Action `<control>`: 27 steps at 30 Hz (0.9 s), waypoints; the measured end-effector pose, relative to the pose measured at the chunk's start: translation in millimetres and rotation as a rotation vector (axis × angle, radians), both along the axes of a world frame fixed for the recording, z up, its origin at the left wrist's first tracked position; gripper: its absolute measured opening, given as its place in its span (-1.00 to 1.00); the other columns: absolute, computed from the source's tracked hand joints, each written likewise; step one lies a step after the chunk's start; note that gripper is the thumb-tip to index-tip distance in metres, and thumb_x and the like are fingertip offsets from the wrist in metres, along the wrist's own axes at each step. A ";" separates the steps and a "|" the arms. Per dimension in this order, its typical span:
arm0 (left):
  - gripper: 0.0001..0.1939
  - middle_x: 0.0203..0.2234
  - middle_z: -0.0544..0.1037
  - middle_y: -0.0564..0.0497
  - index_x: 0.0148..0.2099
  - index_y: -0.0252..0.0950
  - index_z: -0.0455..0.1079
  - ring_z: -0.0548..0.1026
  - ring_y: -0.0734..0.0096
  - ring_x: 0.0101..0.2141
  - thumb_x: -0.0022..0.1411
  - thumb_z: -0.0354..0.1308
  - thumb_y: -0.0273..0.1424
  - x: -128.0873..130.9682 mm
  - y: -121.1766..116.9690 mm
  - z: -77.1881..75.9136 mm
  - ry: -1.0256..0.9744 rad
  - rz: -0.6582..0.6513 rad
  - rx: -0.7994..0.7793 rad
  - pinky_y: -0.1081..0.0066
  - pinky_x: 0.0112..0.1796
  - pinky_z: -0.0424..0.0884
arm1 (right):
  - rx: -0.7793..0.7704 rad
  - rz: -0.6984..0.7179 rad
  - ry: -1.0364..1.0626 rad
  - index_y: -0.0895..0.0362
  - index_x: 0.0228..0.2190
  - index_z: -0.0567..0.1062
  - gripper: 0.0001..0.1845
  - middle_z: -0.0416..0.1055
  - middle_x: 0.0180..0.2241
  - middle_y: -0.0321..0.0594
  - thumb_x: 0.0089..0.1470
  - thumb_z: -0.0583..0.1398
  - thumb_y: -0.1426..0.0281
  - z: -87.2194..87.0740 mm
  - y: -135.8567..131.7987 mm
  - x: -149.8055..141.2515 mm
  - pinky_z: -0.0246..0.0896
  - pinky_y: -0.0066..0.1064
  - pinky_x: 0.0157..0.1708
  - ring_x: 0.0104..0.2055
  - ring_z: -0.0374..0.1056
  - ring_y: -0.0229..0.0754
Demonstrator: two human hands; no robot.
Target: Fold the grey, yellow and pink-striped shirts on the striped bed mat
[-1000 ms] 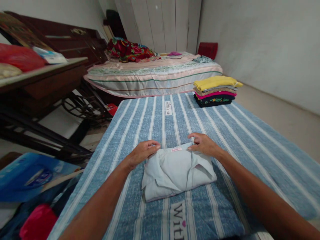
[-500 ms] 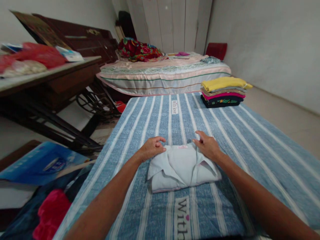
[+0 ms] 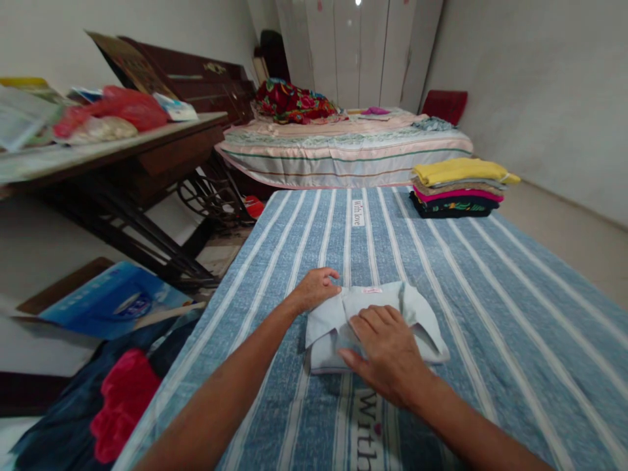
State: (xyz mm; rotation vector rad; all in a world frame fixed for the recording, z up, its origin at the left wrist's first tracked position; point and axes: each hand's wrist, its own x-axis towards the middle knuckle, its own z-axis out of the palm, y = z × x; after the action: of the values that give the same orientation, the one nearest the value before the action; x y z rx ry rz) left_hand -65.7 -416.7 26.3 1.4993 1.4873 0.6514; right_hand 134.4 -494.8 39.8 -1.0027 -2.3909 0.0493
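A pale grey-white collared shirt (image 3: 326, 350), folded into a flat bundle with a small label at its neck, lies on the blue-and-white striped bedspread (image 3: 275, 294). At its upper left corner is my left hand (image 3: 316, 289); the thumb touches the cloth, and the bent fingers stay apart from it. My right hand (image 3: 387, 353) lies over the middle of the shirt, palm down, fingers stretched out and thumb apart. It hides part of the shirt's front and lower edge.
A stack of folded clothes (image 3: 458, 190), yellow on top, sits at the bed's far right. Beyond is another bed (image 3: 343, 157) with a red floral blanket (image 3: 299, 104). To the left are a cluttered table (image 3: 161, 140), a blue box (image 3: 118, 301) and a red cloth (image 3: 125, 402).
My right hand has left the shirt's upper right corner and come down and inward onto its middle. The left hand keeps its place at the upper left. The whole view has shifted slightly.
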 end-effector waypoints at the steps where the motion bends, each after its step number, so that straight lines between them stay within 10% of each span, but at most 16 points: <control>1: -0.70 -0.74 0.17 0.27 -0.22 -0.32 0.33 0.11 0.61 -0.70 -0.06 0.16 -0.32 0.5 -0.1 -0.1 0.006 0.003 0.004 0.53 -0.64 0.02 | -0.007 -0.030 -0.039 0.15 -0.43 0.45 -0.80 0.39 -0.40 -0.14 0.03 0.22 0.25 -2.2 -2.0 -6.6 0.06 -0.22 -0.23 -0.28 0.24 -0.06; 11: -0.59 -0.54 0.38 0.13 -0.14 -0.35 0.33 0.34 0.54 -0.58 0.05 0.11 -0.15 -16.0 -10.5 1.3 -0.121 0.020 -0.085 0.49 -0.53 0.25 | 0.022 -0.232 -0.048 0.15 -0.57 0.43 -0.83 0.37 -0.50 -0.16 0.02 0.14 0.49 -20.6 4.4 -1.3 0.00 -0.14 -0.07 -0.33 0.24 -0.07; 27: -0.51 -0.38 0.51 0.07 -0.10 -0.33 0.30 0.44 0.44 -0.32 -0.17 0.23 -0.48 -30.6 -48.2 16.6 -0.304 -0.073 -0.181 0.39 -0.22 0.28 | 0.002 -0.265 -0.076 0.13 -0.45 0.47 -0.88 0.40 -0.48 -0.18 0.05 0.13 0.49 -25.4 8.0 0.1 -0.11 -0.09 0.07 -0.32 0.27 -0.09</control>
State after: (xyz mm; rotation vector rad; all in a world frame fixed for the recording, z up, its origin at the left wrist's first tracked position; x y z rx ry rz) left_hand -96.3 -464.9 42.9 1.2487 1.2192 0.6509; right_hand 134.4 -486.8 14.4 -1.3323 -2.3028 -0.0890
